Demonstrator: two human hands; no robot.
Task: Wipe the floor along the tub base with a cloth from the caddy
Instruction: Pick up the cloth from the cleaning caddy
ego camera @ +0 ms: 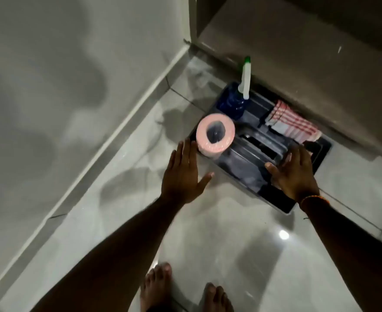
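A dark plastic caddy rests on the pale tiled floor against a brown wall. A folded red-and-white striped cloth lies in its far right compartment. My left hand hovers open over the floor just left of the caddy, fingers near a pink paper roll. My right hand is spread open above the caddy's near right part, below the cloth and not touching it. The white tub side fills the left, its base meeting the floor along a diagonal line.
A blue spray bottle with a white and green nozzle stands in the caddy's far left compartment. My bare feet stand on the tiles at the bottom. A doorway or recess edge rises at the top centre.
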